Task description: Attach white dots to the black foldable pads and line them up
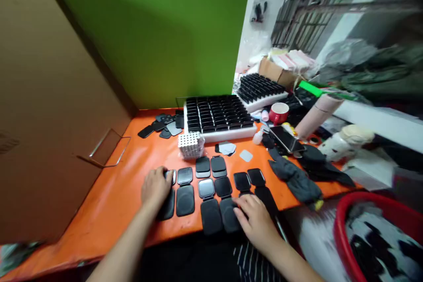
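Note:
Several black hinged pieces with rounded corners lie unfolded in rows along the table's front; a black one (185, 200) has a shiny grey upper panel (184, 176). My left hand (155, 188) rests on the leftmost piece, its fingers over the small shiny panel (172, 176). Farther right, my right hand (254, 218) has its fingers stretched out at the edge of a black lower panel (228, 213). Neither hand shows anything gripped. Behind the rows stands a plastic-wrapped block of small silver cylinders (189, 145). Loose light-grey plates (227, 148) lie to its right.
A white foam tray (224, 134) holds rows of black pieces, with a second tray (264, 103) behind. Loose black plates (147, 131) lie left. A phone (286, 139), red mug (278, 113) and grey glove (294, 178) sit right. A red tub (340, 229) stands beside the orange table (109, 202).

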`<action>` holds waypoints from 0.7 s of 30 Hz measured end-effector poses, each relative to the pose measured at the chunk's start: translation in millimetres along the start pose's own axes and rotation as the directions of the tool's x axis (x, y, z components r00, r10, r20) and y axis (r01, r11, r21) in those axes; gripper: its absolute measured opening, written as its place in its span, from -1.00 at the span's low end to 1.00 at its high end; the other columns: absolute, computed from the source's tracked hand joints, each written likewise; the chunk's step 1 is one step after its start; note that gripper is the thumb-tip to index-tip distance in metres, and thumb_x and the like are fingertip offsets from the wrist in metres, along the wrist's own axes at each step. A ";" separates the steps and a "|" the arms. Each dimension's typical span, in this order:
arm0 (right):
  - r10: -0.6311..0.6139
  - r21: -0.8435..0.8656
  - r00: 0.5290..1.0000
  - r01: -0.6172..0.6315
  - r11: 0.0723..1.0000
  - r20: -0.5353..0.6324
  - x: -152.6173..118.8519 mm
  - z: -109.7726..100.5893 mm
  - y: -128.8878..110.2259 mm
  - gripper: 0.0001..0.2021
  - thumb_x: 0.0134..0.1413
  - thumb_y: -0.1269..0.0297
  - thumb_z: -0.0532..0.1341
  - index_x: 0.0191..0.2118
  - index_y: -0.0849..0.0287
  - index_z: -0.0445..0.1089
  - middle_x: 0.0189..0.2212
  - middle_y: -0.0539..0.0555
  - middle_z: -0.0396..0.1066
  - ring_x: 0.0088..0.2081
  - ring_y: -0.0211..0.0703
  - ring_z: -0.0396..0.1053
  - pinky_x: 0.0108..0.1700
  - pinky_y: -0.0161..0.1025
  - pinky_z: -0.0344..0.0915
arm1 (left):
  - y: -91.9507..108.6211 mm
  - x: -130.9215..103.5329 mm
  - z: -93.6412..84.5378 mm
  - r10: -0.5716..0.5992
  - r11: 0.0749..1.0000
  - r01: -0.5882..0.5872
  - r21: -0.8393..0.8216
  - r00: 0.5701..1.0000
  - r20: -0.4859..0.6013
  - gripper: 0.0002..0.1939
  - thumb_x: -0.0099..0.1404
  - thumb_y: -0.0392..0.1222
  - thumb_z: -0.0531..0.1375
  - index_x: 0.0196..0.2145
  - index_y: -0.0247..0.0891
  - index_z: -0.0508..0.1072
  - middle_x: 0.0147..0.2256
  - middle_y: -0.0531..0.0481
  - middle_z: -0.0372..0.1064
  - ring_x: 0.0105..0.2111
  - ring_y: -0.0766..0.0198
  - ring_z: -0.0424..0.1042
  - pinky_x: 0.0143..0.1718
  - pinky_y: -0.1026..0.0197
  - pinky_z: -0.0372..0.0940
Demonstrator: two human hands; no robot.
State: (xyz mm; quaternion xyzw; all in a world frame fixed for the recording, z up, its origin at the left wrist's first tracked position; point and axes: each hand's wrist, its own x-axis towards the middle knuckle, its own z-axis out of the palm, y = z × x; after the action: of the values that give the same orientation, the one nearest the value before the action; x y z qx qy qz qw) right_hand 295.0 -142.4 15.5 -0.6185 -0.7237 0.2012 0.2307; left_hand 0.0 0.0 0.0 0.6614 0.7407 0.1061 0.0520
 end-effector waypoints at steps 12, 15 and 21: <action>0.008 0.074 0.999 -0.005 0.997 -0.042 -9.0 -10.5 9.1 -0.74 0.17 0.30 0.00 -0.07 0.10 0.31 -0.20 0.11 0.33 -0.12 -0.09 0.24 -0.07 -0.13 0.22 | -18.7 -10.7 -5.3 0.104 0.993 -0.102 -0.056 0.994 0.027 -0.49 0.21 0.15 -0.05 -0.01 -0.20 0.28 -0.12 -0.13 0.25 -0.08 0.08 0.27 -0.09 0.14 0.18; 0.016 0.037 0.998 -0.014 0.999 -0.067 -11.5 -17.8 15.0 -0.73 0.16 0.29 0.00 -0.06 0.10 0.32 -0.19 0.10 0.34 -0.11 -0.10 0.25 -0.06 -0.14 0.23 | -18.3 -11.4 -3.0 0.096 0.993 -0.095 -0.064 0.995 0.006 -0.52 0.24 0.08 -0.09 -0.01 -0.21 0.29 -0.14 -0.17 0.24 -0.09 0.03 0.26 -0.08 0.08 0.17; 0.148 -0.139 0.970 -0.177 0.974 -0.194 -18.4 -29.0 48.2 -0.68 0.16 0.23 -0.02 -0.02 0.15 0.31 -0.09 0.13 0.33 -0.02 -0.06 0.25 0.02 -0.10 0.20 | -19.9 -8.5 -1.4 0.086 0.988 -0.090 -0.125 0.996 -0.037 -0.58 0.27 -0.06 -0.15 -0.07 -0.24 0.34 -0.17 -0.20 0.28 -0.12 0.00 0.27 -0.09 0.03 0.16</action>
State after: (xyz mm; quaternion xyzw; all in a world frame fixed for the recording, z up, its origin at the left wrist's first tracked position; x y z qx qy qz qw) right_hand 352.9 -153.0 9.7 -0.7077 -0.6598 0.1048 0.2299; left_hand -18.5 -10.6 -3.7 0.6872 0.7032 0.1652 0.0775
